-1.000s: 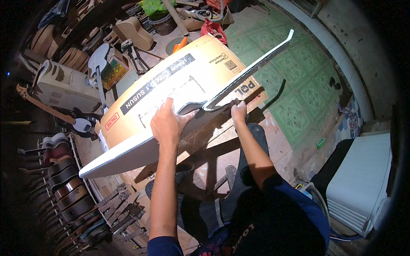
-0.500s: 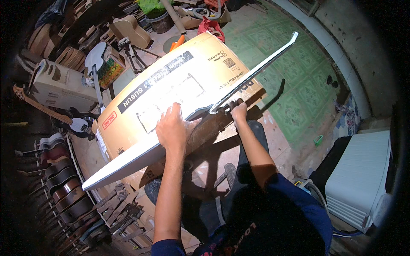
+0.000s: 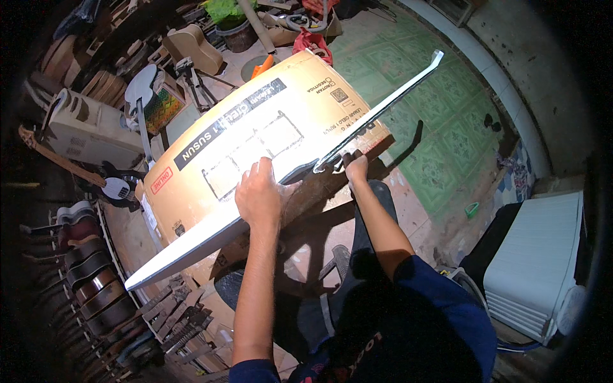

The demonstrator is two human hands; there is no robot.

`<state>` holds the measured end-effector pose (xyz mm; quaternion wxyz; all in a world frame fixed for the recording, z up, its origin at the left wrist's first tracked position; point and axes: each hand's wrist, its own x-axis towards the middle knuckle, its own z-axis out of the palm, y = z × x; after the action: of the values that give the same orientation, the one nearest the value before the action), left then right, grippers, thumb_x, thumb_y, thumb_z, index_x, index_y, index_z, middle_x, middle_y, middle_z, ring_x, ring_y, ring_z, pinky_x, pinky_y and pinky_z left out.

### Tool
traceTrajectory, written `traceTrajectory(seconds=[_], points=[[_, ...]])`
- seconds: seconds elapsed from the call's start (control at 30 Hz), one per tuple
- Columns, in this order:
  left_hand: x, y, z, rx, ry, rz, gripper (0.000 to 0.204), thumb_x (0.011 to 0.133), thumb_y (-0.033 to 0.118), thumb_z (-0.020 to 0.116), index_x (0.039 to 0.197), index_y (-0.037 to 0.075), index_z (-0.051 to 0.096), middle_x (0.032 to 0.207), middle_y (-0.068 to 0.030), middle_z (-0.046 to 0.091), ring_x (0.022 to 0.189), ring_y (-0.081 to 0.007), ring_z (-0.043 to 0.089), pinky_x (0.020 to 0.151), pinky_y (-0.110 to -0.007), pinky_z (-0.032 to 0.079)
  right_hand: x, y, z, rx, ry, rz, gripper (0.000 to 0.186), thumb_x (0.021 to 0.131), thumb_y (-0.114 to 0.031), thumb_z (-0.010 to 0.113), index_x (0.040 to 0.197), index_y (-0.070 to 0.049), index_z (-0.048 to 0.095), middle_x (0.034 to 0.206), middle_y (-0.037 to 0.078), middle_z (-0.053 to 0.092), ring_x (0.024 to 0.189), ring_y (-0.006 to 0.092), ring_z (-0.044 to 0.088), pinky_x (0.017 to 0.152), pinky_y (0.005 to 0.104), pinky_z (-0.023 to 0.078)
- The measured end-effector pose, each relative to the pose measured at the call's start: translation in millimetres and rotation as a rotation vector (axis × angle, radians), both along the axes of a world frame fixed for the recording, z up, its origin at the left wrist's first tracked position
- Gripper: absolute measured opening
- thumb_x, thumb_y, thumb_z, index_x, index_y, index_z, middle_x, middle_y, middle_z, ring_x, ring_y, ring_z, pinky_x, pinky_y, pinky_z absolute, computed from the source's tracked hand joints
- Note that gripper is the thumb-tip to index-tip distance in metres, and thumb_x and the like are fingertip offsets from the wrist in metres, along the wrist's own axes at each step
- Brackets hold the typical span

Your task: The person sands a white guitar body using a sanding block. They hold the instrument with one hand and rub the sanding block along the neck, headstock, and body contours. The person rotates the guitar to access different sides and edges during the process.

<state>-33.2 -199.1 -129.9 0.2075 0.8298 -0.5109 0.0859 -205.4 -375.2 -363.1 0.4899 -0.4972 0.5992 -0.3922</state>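
A white guitar (image 3: 185, 250) is tipped on its edge, its body pointing to the lower left and its thin neck (image 3: 385, 104) reaching to the upper right. My left hand (image 3: 260, 196) grips the upper part of the body, with the fingers over its white face and the thumb stretched along the edge. Close to the curved cutaway, where neck and body meet, my right hand (image 3: 356, 170) is closed with its fingers curled in. Whatever those fingers hold is hidden. Behind the guitar lies a large printed cardboard box (image 3: 316, 71).
Several guitar bodies stand in a rack (image 3: 102, 268) at the left. A dark guitar (image 3: 116, 187) and a white boxy appliance (image 3: 76, 127) are beyond it. An orange tool (image 3: 263, 66) lies past the box. A white ribbed unit (image 3: 533, 265) stands at the right, near green flooring (image 3: 440, 153).
The guitar has tilted very slightly, its headstock and lower end both a little lower in view. Both hands stay at nearly the same spots, and the view has shifted a little.
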Motion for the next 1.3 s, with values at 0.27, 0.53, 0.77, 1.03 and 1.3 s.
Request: traceTrajectory(seconds=[0.27,0.53,0.77,1.03,1.3], points=[[-1,0,4,0.02,0.021,0.001,0.059,0.052,0.031,0.092,0.091,0.006,0.057,0.081,-0.0102,0.063,0.076,-0.0292,0.063,0.063,-0.04,0.049,7,3,13,0.001,-0.097,-0.109,0.017,0.083,-0.007,0.072,0.074,-0.003,0.059,0.067,0.002,0.057,0.061,0.0115,0.047,0.054,0.0311,0.039],[2,0,-4,0.005,-0.009,-0.006,0.06,0.051,0.031,0.092,0.092,0.006,0.057,0.081,-0.01,0.063,0.077,-0.0292,0.063,0.063,-0.04,0.049,1,7,16,0.034,0.077,0.078,0.014,0.084,-0.009,0.072,0.083,0.001,0.062,0.075,0.003,0.061,0.068,0.0122,0.053,0.063,0.0313,0.043],[0,-3,0,0.038,0.019,0.003,0.059,0.052,0.031,0.092,0.093,0.006,0.056,0.081,-0.0102,0.062,0.078,-0.0299,0.062,0.064,-0.041,0.049,-5,-3,-2,0.032,-0.043,0.008,0.011,0.084,-0.006,0.072,0.085,0.002,0.065,0.077,0.004,0.063,0.069,0.0138,0.055,0.063,0.0315,0.045],[6,-1,-10,0.04,-0.05,0.026,0.061,0.051,0.033,0.092,0.092,0.006,0.057,0.079,-0.01,0.062,0.076,-0.0301,0.062,0.063,-0.04,0.048,1,6,15,0.124,0.029,0.083,0.013,0.086,-0.007,0.069,0.078,0.0,0.062,0.074,0.003,0.059,0.068,0.0122,0.051,0.062,0.0313,0.042],[5,-3,-16,0.024,-0.058,0.019,0.061,0.05,0.032,0.093,0.092,0.006,0.057,0.079,-0.0104,0.063,0.075,-0.0302,0.062,0.063,-0.04,0.048,2,4,22,0.033,0.173,0.094,0.011,0.081,-0.004,0.073,0.083,0.0,0.063,0.076,0.006,0.065,0.066,0.0134,0.057,0.056,0.0327,0.045]])
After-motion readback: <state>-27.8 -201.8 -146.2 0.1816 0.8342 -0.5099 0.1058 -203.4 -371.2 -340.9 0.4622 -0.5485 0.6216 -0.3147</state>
